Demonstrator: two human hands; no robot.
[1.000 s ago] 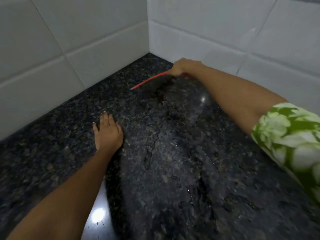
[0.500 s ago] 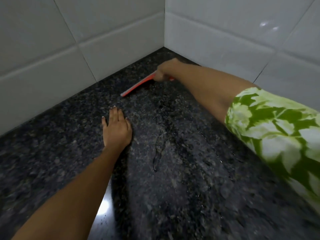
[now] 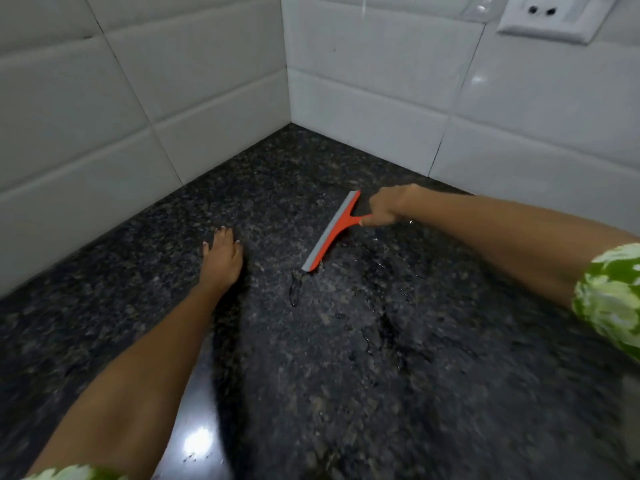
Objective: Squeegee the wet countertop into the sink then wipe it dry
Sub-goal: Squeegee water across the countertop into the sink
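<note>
A dark speckled granite countertop fills the view, with water streaks and droplets across its middle. My right hand grips the handle of a red squeegee with a grey blade; the blade lies on the counter, running diagonally from near the back wall toward me. A small trail of water sits at the blade's near end. My left hand rests flat on the counter to the left of the blade, fingers straight. No sink is in view.
White tiled walls meet in a corner behind the counter. A white wall socket sits at the upper right. A bright light reflection shows on the counter near the bottom.
My right hand has pulled the squeegee away from the corner, toward me and to the right, turning the blade. My left hand stays flat in place. The view has tilted up.
</note>
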